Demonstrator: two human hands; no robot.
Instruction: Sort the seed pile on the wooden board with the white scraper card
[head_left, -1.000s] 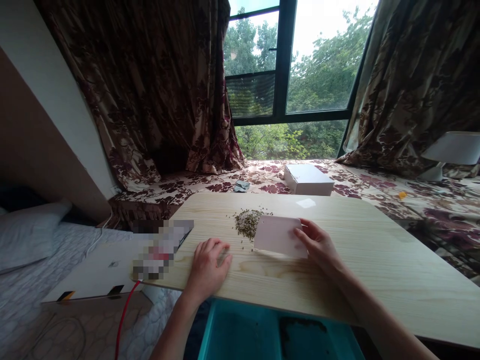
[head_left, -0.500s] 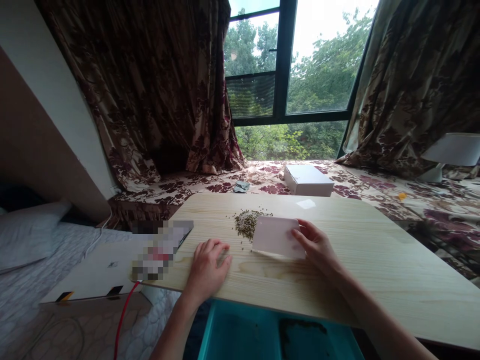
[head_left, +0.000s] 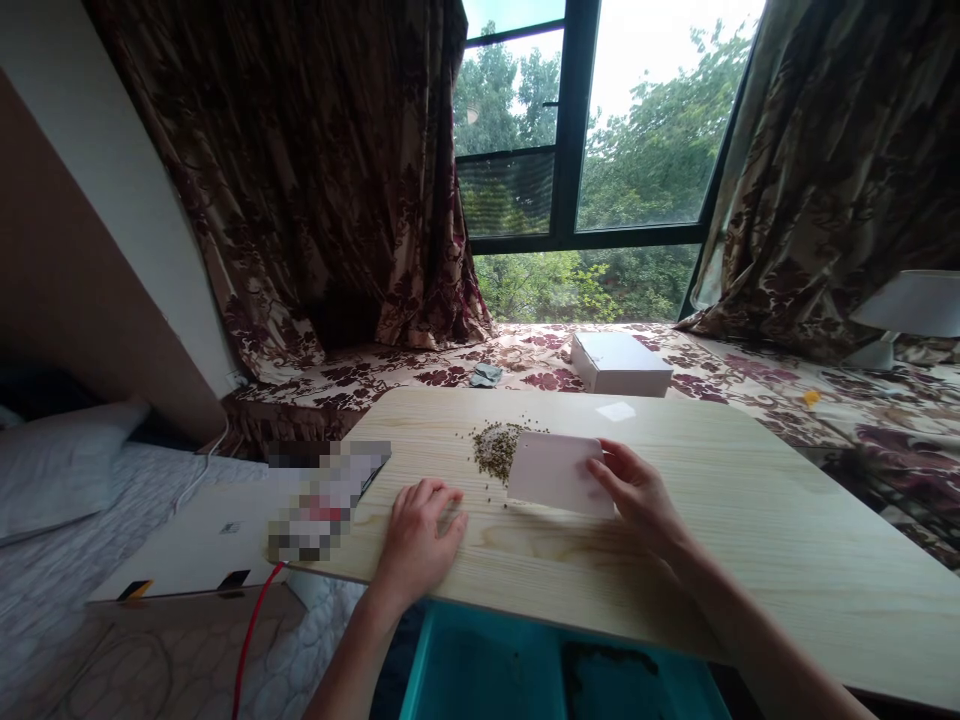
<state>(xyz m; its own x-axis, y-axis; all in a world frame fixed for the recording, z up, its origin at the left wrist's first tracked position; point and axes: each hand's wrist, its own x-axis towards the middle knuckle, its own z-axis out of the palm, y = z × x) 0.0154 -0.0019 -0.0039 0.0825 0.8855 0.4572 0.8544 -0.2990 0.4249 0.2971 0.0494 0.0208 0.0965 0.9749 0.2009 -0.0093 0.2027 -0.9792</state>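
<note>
A small pile of greenish-brown grains or beans (head_left: 495,452), mixed with whitish bits, lies on the pale wooden table (head_left: 720,500). My right hand (head_left: 636,497) pinches the right edge of a thin, translucent white plastic sheet (head_left: 553,474), thumb on the near face. The sheet's left edge is at the pile's right side and hides part of it. To the left of the sheet, my left hand (head_left: 421,532) lies palm down on the table near its front edge, holding nothing, fingers extended and slightly curved. A few loose grains are scattered around the pile.
Under the table's front edge is a turquoise divided tray (head_left: 491,665), with dark matter in its right compartment. A blurred-out item (head_left: 322,510) sits at the table's left edge, beside a red cable (head_left: 251,630). Behind the table is a white box (head_left: 622,362).
The view has shifted very slightly, so everything appears a little further right. Both hands, the sheet and the pile keep nearly the same places relative to one another.
</note>
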